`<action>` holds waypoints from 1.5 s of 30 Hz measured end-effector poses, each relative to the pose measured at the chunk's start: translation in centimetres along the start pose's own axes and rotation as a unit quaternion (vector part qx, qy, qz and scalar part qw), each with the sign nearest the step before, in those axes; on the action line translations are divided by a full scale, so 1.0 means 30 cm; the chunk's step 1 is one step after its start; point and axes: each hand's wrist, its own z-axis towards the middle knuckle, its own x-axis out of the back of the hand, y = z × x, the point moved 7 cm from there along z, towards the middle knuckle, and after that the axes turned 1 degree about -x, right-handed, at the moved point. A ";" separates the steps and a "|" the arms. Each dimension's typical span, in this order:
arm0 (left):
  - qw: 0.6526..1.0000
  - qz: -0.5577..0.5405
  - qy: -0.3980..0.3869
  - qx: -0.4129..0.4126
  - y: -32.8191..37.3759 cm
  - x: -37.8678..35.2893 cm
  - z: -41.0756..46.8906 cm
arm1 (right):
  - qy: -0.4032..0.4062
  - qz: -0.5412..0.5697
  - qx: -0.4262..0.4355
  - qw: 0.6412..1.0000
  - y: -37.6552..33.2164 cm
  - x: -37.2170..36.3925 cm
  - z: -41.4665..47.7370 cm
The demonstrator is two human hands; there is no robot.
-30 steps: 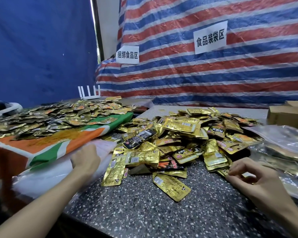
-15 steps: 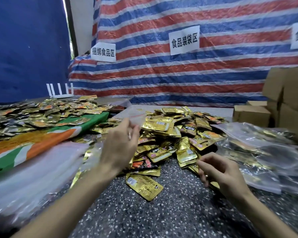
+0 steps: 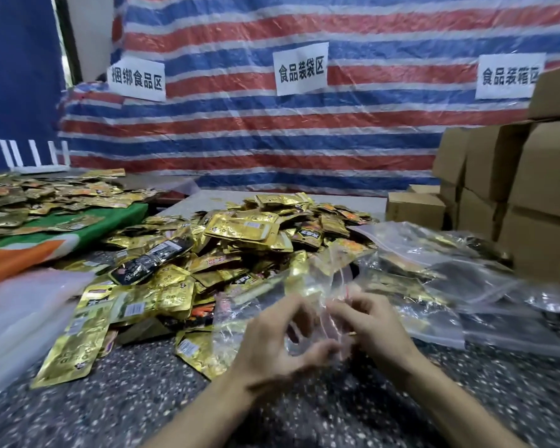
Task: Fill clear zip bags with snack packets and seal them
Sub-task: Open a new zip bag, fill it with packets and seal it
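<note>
Pinching zip bag (image 3: 236,321) w/ L hand (image 3: 272,347), R hand (image 3: 375,328); sign (image 3: 301,68): 食品装袋区.

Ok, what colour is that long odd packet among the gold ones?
Black packet with pale print; head view.

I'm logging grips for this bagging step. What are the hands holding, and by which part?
The left hand and right hand both pinch one clear zip bag near its red zip line, at the mouth end.
</note>
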 end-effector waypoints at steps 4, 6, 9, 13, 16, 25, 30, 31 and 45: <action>0.974 -0.162 0.023 0.159 -0.080 0.014 -0.023 | -0.034 -0.042 0.024 0.998 -0.019 -0.023 -0.014; 0.976 -0.146 -0.006 0.160 -0.079 0.004 -0.016 | -0.045 -0.053 0.031 0.997 -0.029 -0.029 -0.022; 0.971 -0.164 -0.026 0.170 -0.086 -0.009 -0.017 | -0.052 -0.067 0.024 0.996 -0.037 -0.034 -0.028; 0.954 -0.218 0.025 0.204 -0.112 0.016 -0.019 | -0.024 -0.034 -0.045 0.998 -0.003 0.003 -0.021; 0.943 -0.232 0.113 0.211 -0.138 0.070 -0.013 | 0.015 -0.032 -0.052 0.998 -0.004 0.043 -0.016; 0.901 -0.296 0.207 0.239 -0.175 0.115 -0.018 | -0.043 -0.208 0.288 0.934 -0.173 -0.016 -0.074; 0.908 -0.264 0.217 0.243 -0.192 0.136 -0.020 | -0.077 -0.234 0.268 0.931 -0.150 -0.010 -0.058; 0.915 -0.243 0.216 0.238 -0.189 0.142 -0.012 | -0.057 -0.225 0.267 0.935 -0.151 0.005 -0.052; 0.842 0.478 -0.098 0.232 -0.440 0.191 0.352 | 0.007 -0.199 0.271 0.942 -0.155 0.014 -0.056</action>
